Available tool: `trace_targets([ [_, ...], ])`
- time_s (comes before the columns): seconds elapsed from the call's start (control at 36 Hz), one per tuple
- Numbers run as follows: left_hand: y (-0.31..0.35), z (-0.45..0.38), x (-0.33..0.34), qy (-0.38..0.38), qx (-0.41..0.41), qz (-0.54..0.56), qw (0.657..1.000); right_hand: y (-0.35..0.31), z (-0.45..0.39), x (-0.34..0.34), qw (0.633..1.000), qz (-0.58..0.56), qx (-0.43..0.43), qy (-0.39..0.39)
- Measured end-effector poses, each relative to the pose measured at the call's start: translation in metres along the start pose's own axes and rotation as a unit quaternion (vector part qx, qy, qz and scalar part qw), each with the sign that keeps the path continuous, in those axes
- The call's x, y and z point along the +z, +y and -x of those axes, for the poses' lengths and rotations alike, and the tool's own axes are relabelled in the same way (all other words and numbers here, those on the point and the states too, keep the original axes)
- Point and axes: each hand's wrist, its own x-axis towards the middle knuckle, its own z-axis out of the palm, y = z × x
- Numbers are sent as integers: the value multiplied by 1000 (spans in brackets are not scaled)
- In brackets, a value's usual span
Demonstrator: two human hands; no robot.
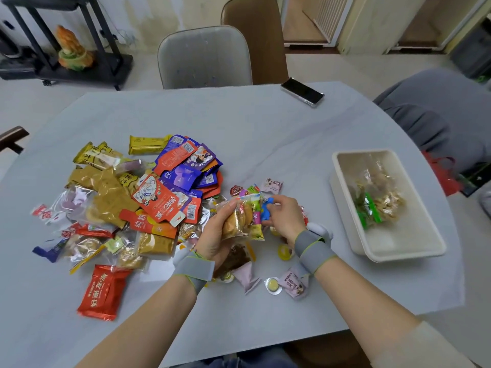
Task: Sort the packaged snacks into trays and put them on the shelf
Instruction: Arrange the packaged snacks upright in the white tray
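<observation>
Head view, and the action centres on a clear bag of biscuits [239,217], held up just above the table between both hands. Left hand [215,235] wraps around the bag's lower body, fingers closed on it from the left. Right hand [285,219] pinches a small blue clip [266,209] at the bag's top right edge; whether the clip grips the bag or is coming off, I can't tell.

That bag looks light and crinkly, slippery film over brittle biscuits, so I'd judge a gentle cradle around the middle beats any squeeze, and the sealed top edge is the safe place to pinch.

Moving outward: a big heap of packets [148,192] sprawls to the left, orange, purple, yellow and gold wrappers overlapping. A red packet [103,290] lies apart at the near left. Small pink sachets [295,285] and round jelly cups [273,285] sit near the wrists.

Off to the right, well apart from the heap, a white tray [345,197] already holds one clear bag shut with a green clip [368,208]. A phone [302,91] rests at the far edge of the table [239,123]. No shelf trip yet; sorting looks barely begun.
</observation>
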Motion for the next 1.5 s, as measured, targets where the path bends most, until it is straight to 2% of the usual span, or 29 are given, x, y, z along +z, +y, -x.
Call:
trace_targets([
  [0.08, 1, 1, -9, -21, -24, -8, 999, -9, -1, -12, 998, 59, -17, -2],
  [0.17, 8, 3, -22, -31, -2, 4, 1000, -11, -12, -31, 988, 141, -53, -24],
  [0.28, 21, 5, -33, -75, -4, -11, 997, -15, -20, -41, 963, 218, -96, -128],
  [0.36, 22, 4, -36, -125, -50, -37, 990, -22, -21, -29, 943, 231, -129, -202],
  [0.42, 16, 0, -37, -152, -92, -40, 983, -24, -24, -16, 929, 247, -148, -230],
  [0.5, 9, -3, -35, -146, -111, -18, 983, -27, -35, 0, 924, 239, -155, -255],
  [0.56, 7, -4, -35, -130, -111, -6, 985, -30, -41, 6, 932, 208, -150, -255],
  [0.64, 7, -12, -46, -82, -106, 41, 990, -31, -57, 18, 967, 92, -77, -223],
  [0.67, 9, -13, -48, -78, -101, 59, 990, -28, -65, 21, 975, 106, -80, -178],
  [0.69, 10, -14, -52, -73, -90, 81, 990, -26, -76, 22, 971, 173, -107, -126],
  [0.75, 13, -17, -62, -48, -74, 113, 990, -21, -94, 22, 916, 355, -160, -90],
  [0.83, 17, -17, -70, -13, -58, 161, 985, -11, -109, 20, 815, 514, -190, -188],
  [0.89, 19, -16, -76, -13, -41, 183, 982, -2, -112, 24, 778, 549, -210, -220],
  [1.06, 16, -15, -84, 1, -12, 214, 977, 10, -123, 29, 784, 528, -234, -225],
  [1.17, 17, -16, -80, 9, -10, 213, 977, 5, -129, 26, 792, 516, -220, -239],
  [1.22, 16, -16, -78, 15, -4, 210, 978, 2, -130, 24, 776, 541, -223, -237],
  [1.28, 16, -16, -74, 10, -2, 208, 978, 0, -128, 24, 739, 593, -232, -220],
  [1.33, 16, -16, -72, 6, -2, 208, 978, -2, -126, 25, 727, 617, -219, -207],
  [1.42, 15, -15, -71, 11, 0, 210, 978, -2, -120, 28, 737, 608, -205, -214],
  [1.5, 14, -15, -72, 11, 4, 202, 979, -2, -113, 30, 766, 573, -192, -222],
])
